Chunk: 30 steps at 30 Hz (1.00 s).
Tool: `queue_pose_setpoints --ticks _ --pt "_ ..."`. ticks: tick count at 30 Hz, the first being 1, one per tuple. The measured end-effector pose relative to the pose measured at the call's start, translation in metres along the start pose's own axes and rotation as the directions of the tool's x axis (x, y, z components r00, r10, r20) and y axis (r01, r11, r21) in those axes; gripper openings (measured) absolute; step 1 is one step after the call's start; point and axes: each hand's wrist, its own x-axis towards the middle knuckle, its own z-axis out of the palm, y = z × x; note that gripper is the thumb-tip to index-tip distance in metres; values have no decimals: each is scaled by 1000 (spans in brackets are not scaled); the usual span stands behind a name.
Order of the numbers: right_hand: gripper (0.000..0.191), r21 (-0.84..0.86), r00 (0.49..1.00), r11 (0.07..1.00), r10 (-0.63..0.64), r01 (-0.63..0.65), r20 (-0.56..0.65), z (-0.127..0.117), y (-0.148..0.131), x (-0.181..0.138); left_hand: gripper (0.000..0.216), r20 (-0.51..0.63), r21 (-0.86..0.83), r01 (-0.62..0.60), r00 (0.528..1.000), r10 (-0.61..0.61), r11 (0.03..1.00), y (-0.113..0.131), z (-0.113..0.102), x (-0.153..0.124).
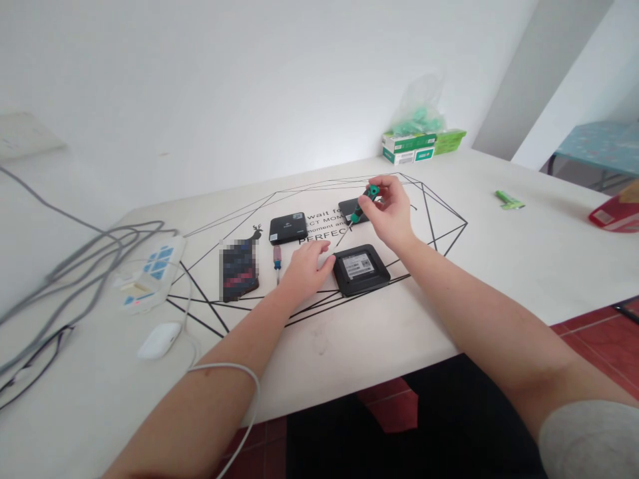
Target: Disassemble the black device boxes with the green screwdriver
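Note:
My right hand (392, 211) is raised above the white table (524, 259), its fingers pinched on a small green-handled screwdriver (363, 203) that points down and to the left. My left hand (307, 267) lies on the table with fingers stretched out, its fingertips touching the left edge of a black box (360, 269) turned label side up. A second black box (288, 227) sits further back. Part of a third dark box (347, 207) shows behind the screwdriver. A second screwdriver with a red and blue handle (276, 258) lies just left of my left hand.
A blurred dark object (239, 269) lies left of the screwdrivers. A white power strip (150, 273) with grey cables, and a white mouse-shaped device (158, 340), sit at the left. Green and white boxes (422, 145) stand at the back, a green marker (508, 199) at right. A red pack (616, 211) sits at the right edge.

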Motion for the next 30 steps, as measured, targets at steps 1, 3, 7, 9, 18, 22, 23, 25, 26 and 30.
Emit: queue_pose_setpoints --ticks 1,3,7,9,18,22,23,25,26,30 --pt "29 13 1000 1000 -2 2 4 1 -2 -1 34 -25 -6 -2 1000 2 1000 0 0 1" --pt "29 37 1000 999 -10 10 16 2 -7 -4 29 -37 -30 -3 999 2 1000 1 0 2" --pt "28 69 998 997 -45 42 50 3 -11 -6 28 11 -94 29 1000 -28 995 3 -1 6" --pt "29 72 997 996 -59 54 59 3 -13 -7 27 29 -120 56 998 -53 991 3 -1 7" --pt "29 97 997 994 -49 43 58 3 -16 -8 19 33 -167 96 995 -92 981 5 0 6" --pt "29 83 997 995 -56 51 57 3 -19 -8 20 15 -159 55 998 -54 986 5 0 6" --pt "29 78 997 996 -57 52 58 3 -19 -8 20 11 -159 45 999 -44 986 5 0 6" --pt "29 69 997 996 -54 50 60 3 -20 -8 19 5 -160 30 1000 -30 987 6 -1 6" --pt "29 66 997 997 -51 47 62 3 -21 -8 19 5 -160 27 1000 -26 987 6 -1 6" --pt "29 71 996 996 -54 49 68 3 -22 -8 20 2 -160 32 999 -32 987 7 -1 5"
